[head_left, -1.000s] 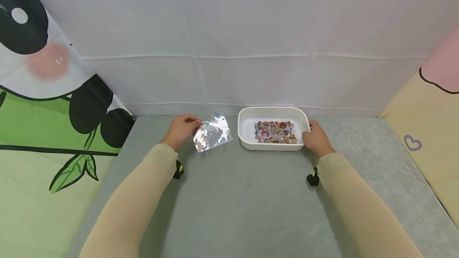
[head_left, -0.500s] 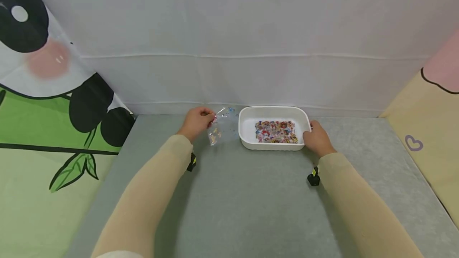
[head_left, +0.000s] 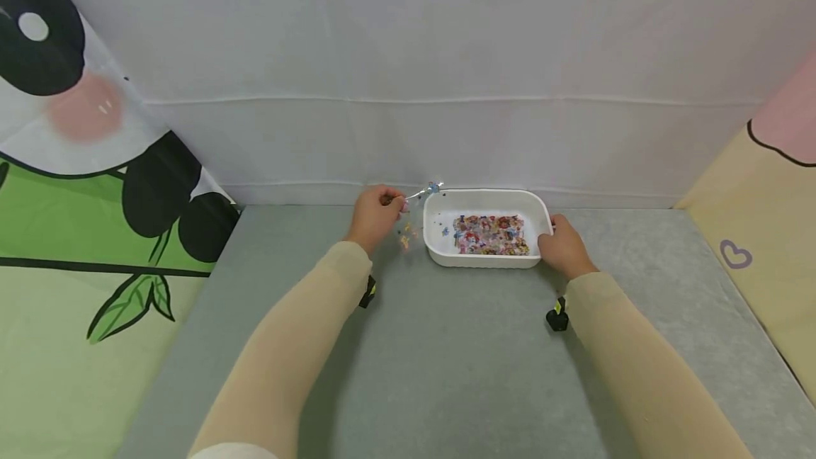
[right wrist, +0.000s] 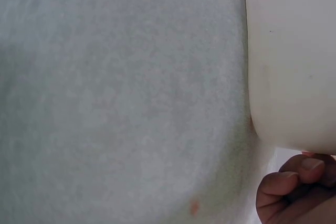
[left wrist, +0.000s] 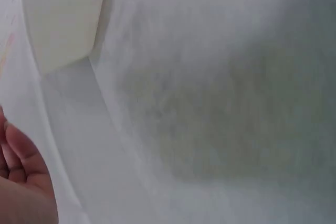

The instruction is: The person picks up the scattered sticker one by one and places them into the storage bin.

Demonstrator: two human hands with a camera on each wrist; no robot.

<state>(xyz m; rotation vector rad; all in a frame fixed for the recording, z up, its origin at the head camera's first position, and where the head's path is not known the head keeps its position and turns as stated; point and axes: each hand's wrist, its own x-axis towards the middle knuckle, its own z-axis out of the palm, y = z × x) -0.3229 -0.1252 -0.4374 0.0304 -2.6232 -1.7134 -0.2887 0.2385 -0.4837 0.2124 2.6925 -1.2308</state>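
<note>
My left hand [head_left: 375, 217] pinches a clear plastic packet [head_left: 423, 193] dotted with small coloured pieces. The packet is turned nearly edge-on and overlaps the left end of a white tray [head_left: 478, 261] in the head view. Inside the tray lies a patch of small multicoloured pictures [head_left: 491, 235]. My right hand [head_left: 566, 246] grips the tray's right end, thumb at the rim. Curled fingers of the right hand [right wrist: 299, 192] show under the tray wall [right wrist: 294, 66] in the right wrist view. The left wrist view catches only part of the left hand [left wrist: 26, 177], its held packet hidden.
The tray stands at the back of a grey table [head_left: 472, 353], close to a white cloth backdrop [head_left: 446, 76]. Printed cloths hang on both sides, green [head_left: 57, 346] at left and yellow [head_left: 739, 204] at right. Each wrist wears a small black camera [head_left: 557, 316].
My left hand has moved right with the packet, up to the tray's left end. The packet has turned from flat and shiny to nearly edge-on. My right hand and the tray have stayed still.
</note>
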